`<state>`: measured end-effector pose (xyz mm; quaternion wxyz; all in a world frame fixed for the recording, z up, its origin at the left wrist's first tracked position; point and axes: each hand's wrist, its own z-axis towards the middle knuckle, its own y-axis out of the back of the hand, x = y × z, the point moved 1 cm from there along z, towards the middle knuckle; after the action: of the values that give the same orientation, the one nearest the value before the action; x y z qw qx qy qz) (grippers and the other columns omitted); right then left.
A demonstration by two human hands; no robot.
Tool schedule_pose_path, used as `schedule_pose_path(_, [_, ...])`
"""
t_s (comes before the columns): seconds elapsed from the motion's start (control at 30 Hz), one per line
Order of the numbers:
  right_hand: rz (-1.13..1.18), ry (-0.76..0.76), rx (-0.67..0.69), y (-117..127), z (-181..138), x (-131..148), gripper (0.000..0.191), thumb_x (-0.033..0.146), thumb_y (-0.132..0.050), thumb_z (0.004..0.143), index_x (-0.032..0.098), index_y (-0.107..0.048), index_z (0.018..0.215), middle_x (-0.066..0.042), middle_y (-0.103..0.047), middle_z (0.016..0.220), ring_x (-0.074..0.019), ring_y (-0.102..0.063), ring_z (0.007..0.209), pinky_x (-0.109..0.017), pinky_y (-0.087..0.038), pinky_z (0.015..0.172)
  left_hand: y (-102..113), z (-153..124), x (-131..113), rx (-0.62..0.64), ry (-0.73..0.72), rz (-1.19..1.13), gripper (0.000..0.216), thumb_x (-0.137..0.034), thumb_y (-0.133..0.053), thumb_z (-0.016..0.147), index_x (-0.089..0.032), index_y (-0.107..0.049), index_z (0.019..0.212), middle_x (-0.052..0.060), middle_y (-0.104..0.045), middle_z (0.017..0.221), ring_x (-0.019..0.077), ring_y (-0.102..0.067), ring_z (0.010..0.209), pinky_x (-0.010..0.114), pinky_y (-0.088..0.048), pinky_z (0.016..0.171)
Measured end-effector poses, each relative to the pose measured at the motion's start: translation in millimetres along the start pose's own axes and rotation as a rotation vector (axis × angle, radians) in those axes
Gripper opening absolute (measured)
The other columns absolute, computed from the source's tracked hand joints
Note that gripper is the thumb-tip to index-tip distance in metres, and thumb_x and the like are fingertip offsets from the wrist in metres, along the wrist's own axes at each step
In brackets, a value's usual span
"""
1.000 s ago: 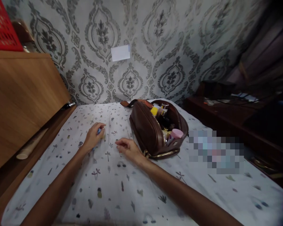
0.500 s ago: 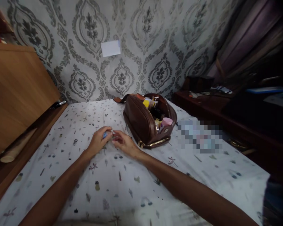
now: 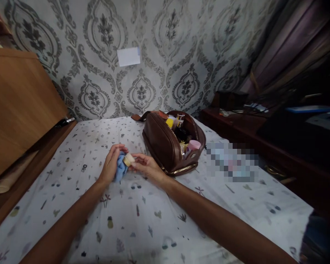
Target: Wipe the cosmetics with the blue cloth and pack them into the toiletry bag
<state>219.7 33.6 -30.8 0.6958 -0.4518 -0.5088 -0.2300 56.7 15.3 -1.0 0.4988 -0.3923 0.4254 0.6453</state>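
Note:
In my left hand (image 3: 110, 165) is a crumpled blue cloth (image 3: 121, 167), bunched against the palm and fingers. My right hand (image 3: 147, 167) pinches a small jar (image 3: 128, 160) with a whitish end and a yellowish band. The jar touches the cloth between both hands, above the printed sheet. Just beyond the right hand stands a brown leather toiletry bag (image 3: 162, 143), its top unzipped. Inside it show a pink cap (image 3: 194, 145), a yellow item (image 3: 169, 122), a shiny metallic cap (image 3: 180, 117) and dark items that I cannot make out.
The white sheet (image 3: 143, 227) with small printed motifs covers the surface. A wooden cabinet (image 3: 19, 106) borders the left; a dark red wooden ledge (image 3: 222, 124) with cables runs along the right. A pixelated patch lies right of the bag. Patterned wallpaper closes off the back.
The blue cloth, mostly hidden in the left hand before, now hangs open to view. The jar now shows clearly between the hands, against the cloth. The bag stays where it was.

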Motion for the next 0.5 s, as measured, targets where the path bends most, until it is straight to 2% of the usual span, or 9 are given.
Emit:
schedule_pose_path(0.13, [0.035,-0.037,-0.009,2.2,0.6,-1.4,0.054,0.046,-0.090,0.059,0.020,-0.064,0.098,0.001,-0.071,0.080,-0.0152,-0.070,0.072,-0.025,-0.051,0.065,-4.5,-4.7,2.2,0.098,-0.032,0.112,0.027,-0.041,-0.052,0.095,-0.022,-0.056,0.113,0.007,-0.063,0.117,0.0207,-0.058,0.115,0.037,-0.044,0.105])
schedule_pose_path(0.33, [0.008,-0.033,-0.017,4.3,0.0,1.9,0.054,0.044,-0.090,0.059,0.021,-0.062,0.100,0.002,-0.071,0.082,-0.0148,-0.070,0.075,-0.026,-0.051,0.067,-3.3,-4.8,7.6,0.072,-0.041,0.133,0.035,-0.046,-0.059,0.090,-0.022,-0.053,0.115,0.007,-0.061,0.118,0.0219,-0.057,0.118,0.035,-0.044,0.106])
schedule_pose_path(0.5, [-0.039,-0.008,0.024,5.3,-0.8,2.8,0.051,0.041,-0.089,0.062,0.022,-0.060,0.099,0.002,-0.069,0.084,-0.0140,-0.067,0.077,-0.028,-0.052,0.074,-4.8,-6.7,5.6,0.178,0.008,0.203,0.038,-0.052,-0.045,0.097,-0.021,-0.058,0.115,0.006,-0.064,0.118,0.0228,-0.058,0.115,0.034,-0.047,0.100])
